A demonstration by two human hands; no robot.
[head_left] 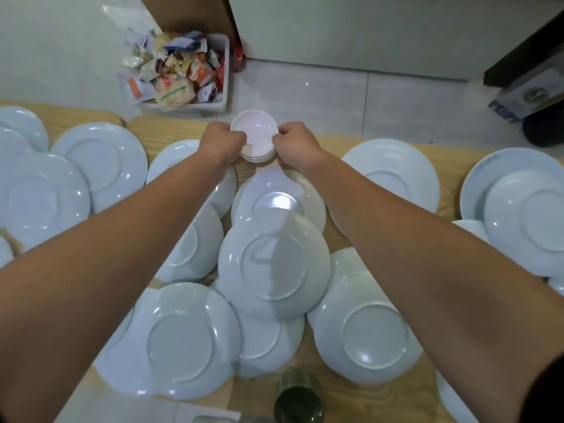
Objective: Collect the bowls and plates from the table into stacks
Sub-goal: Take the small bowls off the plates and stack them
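We hold a short stack of small round white bowls (254, 137) at the far edge of the pale wooden table (360, 389), our left hand (222, 145) and right hand (297, 145) with fingers closed on its opposite rims. Overlapping upturned pale-blue round plates (273, 261) crowd the tabletop beneath our forearms, a dark green glass (299, 398) near us. Beyond, a white plastic bin of crumpled wrappers (183, 74) sits on the floor.

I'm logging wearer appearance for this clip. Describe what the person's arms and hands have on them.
Both forearms are bare from elbow to wrist. The left hand and right hand wear no gloves; no rings, watch or bracelet show. A sliver of dark fabric, perhaps a sleeve, shows at the lower right corner.
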